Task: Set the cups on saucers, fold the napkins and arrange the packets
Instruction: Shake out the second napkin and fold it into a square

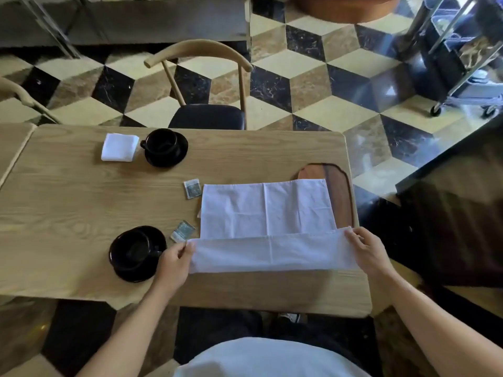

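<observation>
A large white napkin (266, 210) lies spread on the wooden table (81, 200), its near edge folded over into a strip. My left hand (174, 258) pinches the strip's left corner and my right hand (366, 248) pinches its right corner. A black cup on a black saucer (136, 253) stands just left of my left hand. A second black cup on its saucer (164, 148) sits at the far side, with a folded white napkin (119, 147) beside it on the left. Two small packets lie by the napkin's left edge, one (192, 188) farther and one (183, 231) nearer.
A dark wooden tray (340, 197) lies partly under the spread napkin at the table's right edge. A wooden chair (206, 115) with a black seat stands at the far side. A metal trolley (462, 63) is at the far right on the patterned floor.
</observation>
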The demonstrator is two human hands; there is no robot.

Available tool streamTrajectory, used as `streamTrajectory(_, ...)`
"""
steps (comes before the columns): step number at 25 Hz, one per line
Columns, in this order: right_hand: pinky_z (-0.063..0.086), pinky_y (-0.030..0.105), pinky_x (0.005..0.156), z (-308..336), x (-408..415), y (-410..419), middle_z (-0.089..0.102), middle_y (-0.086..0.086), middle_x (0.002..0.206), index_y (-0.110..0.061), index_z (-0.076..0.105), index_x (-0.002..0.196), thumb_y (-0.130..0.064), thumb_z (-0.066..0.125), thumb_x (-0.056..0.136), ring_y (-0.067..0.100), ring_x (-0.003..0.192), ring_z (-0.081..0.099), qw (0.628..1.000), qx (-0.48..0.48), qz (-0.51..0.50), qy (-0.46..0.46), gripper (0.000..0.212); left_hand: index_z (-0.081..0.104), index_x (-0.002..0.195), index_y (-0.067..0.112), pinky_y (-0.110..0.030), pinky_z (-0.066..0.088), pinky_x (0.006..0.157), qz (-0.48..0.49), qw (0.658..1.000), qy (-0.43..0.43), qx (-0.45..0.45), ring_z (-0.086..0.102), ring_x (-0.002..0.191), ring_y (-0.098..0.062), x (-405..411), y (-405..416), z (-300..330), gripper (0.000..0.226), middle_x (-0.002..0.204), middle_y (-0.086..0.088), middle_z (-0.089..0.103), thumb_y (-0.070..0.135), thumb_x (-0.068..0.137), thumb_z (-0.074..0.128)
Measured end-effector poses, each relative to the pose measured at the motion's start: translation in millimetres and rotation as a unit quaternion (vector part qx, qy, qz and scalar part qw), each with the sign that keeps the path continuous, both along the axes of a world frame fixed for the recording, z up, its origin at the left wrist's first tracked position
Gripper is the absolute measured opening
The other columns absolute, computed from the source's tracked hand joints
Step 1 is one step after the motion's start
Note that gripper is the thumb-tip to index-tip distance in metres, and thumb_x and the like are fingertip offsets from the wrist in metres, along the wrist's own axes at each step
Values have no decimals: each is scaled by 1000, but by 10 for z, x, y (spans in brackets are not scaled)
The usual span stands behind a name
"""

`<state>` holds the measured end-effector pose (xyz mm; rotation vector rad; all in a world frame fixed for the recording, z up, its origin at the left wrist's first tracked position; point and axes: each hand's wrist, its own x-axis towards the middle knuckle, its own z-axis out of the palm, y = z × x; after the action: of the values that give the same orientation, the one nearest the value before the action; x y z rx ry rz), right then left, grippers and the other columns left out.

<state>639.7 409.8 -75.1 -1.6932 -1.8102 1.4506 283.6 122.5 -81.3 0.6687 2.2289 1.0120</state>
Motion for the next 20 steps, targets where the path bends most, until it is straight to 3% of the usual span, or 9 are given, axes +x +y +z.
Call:
streamTrajectory(2,43,33,62,-48,-236,222,70,4,80,-17,71,88,-32,58,102,19,69,59,1000,18,-14,-10,24,63,73,23,-27,33,53,35,999,-2,16,42,50,1,-153,291,-59,32,52,15,48,39,100,54)
streamTrajectory(4,47,32,66,-151,-453,460,72,5,90,-16,72,99,-30,60,101,19,75,62,999,30,-34,-19,20,59,76,11,-18,30,51,68,998,-10,14,38,51,1,-324,609,-148,28,53,16,47,25,100,58)
streamTrajectory(10,48,28,64,-507,-867,926,70,-10,83,-25,72,93,-40,60,97,12,74,62,995,65,-62,-43,20,70,87,14,-35,47,70,110,993,-40,17,61,75,-17,-808,1250,-516,19,87,-14,74,29,92,61)
streamTrajectory(13,50,27,64,-643,-994,1099,72,-8,83,-25,75,94,-45,62,93,11,72,65,991,85,-84,-65,24,68,81,26,-31,50,70,110,994,-7,5,64,75,-12,-948,1417,-667,11,83,2,73,33,88,65)
streamTrajectory(17,36,6,57,-758,-1116,1227,65,-17,74,-28,71,90,-44,60,93,-3,67,60,982,137,-56,-113,20,65,76,34,-25,48,68,108,993,46,-33,63,73,-1,-1087,1538,-829,10,77,17,68,33,85,69)
streamTrajectory(20,41,21,66,-826,-1188,1286,67,-10,78,-21,72,93,-39,61,96,10,74,60,975,167,-44,-138,21,66,77,32,-19,43,64,107,991,68,-46,60,70,4,-1148,1587,-904,8,73,19,67,31,84,70)
